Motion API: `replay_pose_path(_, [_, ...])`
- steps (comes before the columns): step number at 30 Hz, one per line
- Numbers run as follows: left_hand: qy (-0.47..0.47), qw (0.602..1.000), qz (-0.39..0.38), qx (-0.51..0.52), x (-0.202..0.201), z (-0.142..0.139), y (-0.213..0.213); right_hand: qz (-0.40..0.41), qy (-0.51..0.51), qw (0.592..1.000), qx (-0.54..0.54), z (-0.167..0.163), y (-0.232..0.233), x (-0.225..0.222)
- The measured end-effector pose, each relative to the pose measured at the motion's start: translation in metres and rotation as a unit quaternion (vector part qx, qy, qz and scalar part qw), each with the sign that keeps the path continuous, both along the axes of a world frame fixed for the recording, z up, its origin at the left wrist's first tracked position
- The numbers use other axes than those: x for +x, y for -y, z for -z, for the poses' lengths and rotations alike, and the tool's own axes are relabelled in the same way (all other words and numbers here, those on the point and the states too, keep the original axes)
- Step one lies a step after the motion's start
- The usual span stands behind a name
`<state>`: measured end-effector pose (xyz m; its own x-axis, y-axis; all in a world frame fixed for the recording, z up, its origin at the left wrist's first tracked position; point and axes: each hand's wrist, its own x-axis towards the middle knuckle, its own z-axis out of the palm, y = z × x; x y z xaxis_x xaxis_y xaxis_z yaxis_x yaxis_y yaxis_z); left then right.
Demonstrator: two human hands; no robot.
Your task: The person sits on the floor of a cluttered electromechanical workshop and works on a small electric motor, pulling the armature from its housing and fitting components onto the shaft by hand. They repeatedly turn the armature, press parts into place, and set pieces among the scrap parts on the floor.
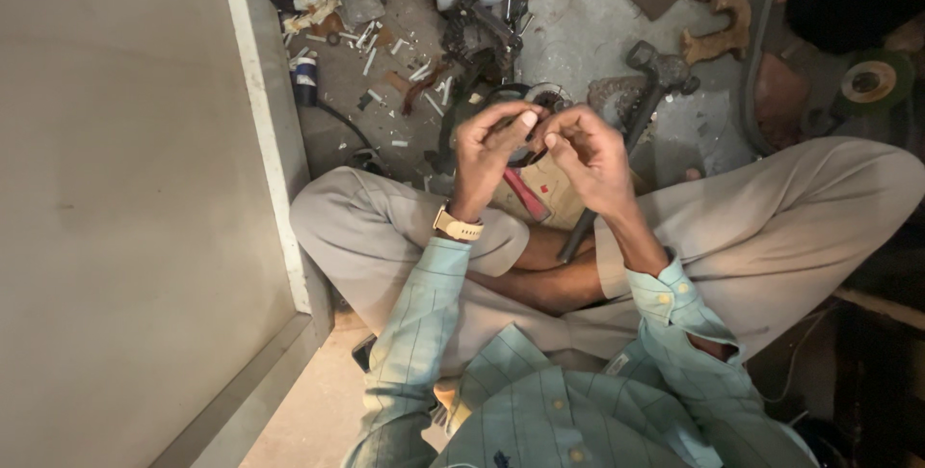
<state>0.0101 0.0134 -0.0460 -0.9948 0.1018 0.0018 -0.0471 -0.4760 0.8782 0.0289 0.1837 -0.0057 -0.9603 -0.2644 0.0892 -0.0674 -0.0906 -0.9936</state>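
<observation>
A small dark ring-shaped part [528, 152] sits pinched between both hands, raised above the crossed legs and in front of the person's chest; its exact kind is too small and shaded to tell. The left hand [487, 145] closes its grip on the part's near side, thumb and forefinger curled over it, a watch [457, 228] on that wrist. The right hand [588, 155] closes on the opposite side, fingertips meeting the left's almost nose to nose. To do this fine work well, I judge the fingertips should stay close and the wrists steady, pressing evenly so the part neither twists nor slips down into the lap. Just beyond the part, on the floor [588, 34], lies a round dark disc-like piece [540, 97], and to the right of the part a hammer [647, 78] rests, its handle running down toward the knees. Below the part a red-handled tool [523, 193] lies across the trousers. Further from the part, up and to the left, small white scraps and screws [376, 44] litter the floor, and well to its left stands a pale panel [135, 188].
</observation>
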Motion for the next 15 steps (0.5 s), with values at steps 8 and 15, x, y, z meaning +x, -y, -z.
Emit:
replay_pose_path(8, [0.081, 0.988, -0.045, 0.124, -0.002, 0.018, -0.001, -0.004, 0.006, 1.0, -0.002, 0.005, -0.001, 0.002])
replay_pose_path(15, [0.098, 0.973, -0.053, 0.201, -0.004, 0.023, 0.002, -0.016, 0.04, 0.999, 0.009, 0.01, 0.0, 0.003])
